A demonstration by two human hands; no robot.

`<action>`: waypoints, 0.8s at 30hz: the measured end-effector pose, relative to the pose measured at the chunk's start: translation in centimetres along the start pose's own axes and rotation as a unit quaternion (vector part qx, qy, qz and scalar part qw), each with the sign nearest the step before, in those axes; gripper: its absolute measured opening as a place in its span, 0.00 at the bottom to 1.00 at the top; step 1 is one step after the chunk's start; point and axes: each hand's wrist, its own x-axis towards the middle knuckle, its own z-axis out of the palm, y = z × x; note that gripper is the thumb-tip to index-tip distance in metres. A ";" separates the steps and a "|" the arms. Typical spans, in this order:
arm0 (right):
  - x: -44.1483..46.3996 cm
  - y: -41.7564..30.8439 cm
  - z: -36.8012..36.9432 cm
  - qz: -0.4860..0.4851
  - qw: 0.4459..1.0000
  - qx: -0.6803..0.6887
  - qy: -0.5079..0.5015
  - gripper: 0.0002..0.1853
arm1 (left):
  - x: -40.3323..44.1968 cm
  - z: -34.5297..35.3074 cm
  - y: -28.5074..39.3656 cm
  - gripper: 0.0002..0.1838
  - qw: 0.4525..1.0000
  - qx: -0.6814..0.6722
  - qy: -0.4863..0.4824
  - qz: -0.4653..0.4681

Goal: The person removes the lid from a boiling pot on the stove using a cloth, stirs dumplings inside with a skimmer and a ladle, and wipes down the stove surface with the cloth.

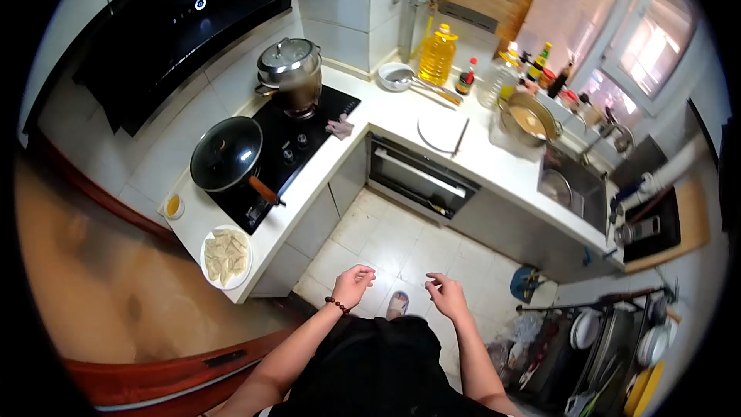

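Note:
My left hand [354, 286], with a brown bead bracelet [337, 305] at its wrist, hangs over the tiled floor, loosely bent and holding nothing. To its right my right hand [448, 295] is also in the air, fingers apart and nothing in them. Neither hand touches anything. A white plate of dumplings [225, 257] sits on the counter end at the left, nearest my left hand. Behind it a lidded wok [226, 154] with a wooden handle rests on the black gas stove [297, 150]. A steel pot [289, 69] with a glass lid stands on the far burner.
On the counter are a white plate [442, 131] with chopsticks, a small bowl [395, 77], an oil jug [438, 55] and a metal pot [529, 117]. The sink [575, 185] lies at the right. A dish rack [598, 340] stands low at the right. A small yellow cup [174, 205] sits beside the wok.

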 end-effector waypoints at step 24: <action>53.4 -8.2 -5.4 -0.013 0.984 0.075 -0.162 0.13 | 61.8 -12.8 16.9 0.20 0.864 0.430 0.178 -0.194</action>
